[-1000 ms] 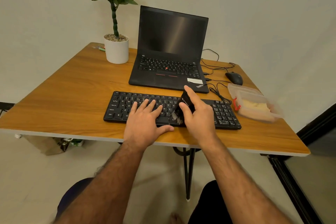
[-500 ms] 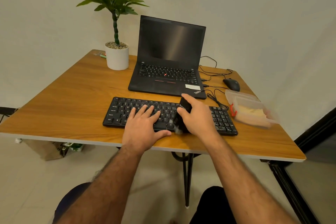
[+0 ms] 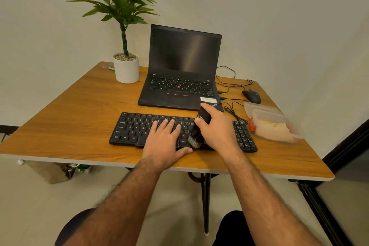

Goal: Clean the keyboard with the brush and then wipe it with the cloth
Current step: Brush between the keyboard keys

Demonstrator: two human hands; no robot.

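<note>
1. Black keys lay under both your hands: the keyboard [image 3: 129, 128] sat on the wooden table [image 3: 79, 106], near its front edge and just in front of the open laptop [image 3: 179, 78].
2. Your left hand [image 3: 165, 144] rested flat on the middle keys, fingers straight and spread, gripping nothing; it seemed to be steadying the board.
3. Your right hand [image 3: 217, 132] was curled round the handle of the brush [image 3: 196, 132], forefinger laid along the top, bristles down on the lower key rows just right of your left thumb.
4. By my judgement you were in the brushing step, about midway along the board; the number pad to the right showed no brush on it.
5. The next move called for short strokes carried rightwards, with the left hand shifting so the keys beneath it could be reached.
6. The wiping step was not yet begun. Something pale lay in the clear plastic container [image 3: 273, 126] at the right; whether that was the cloth, I could not tell.
</note>
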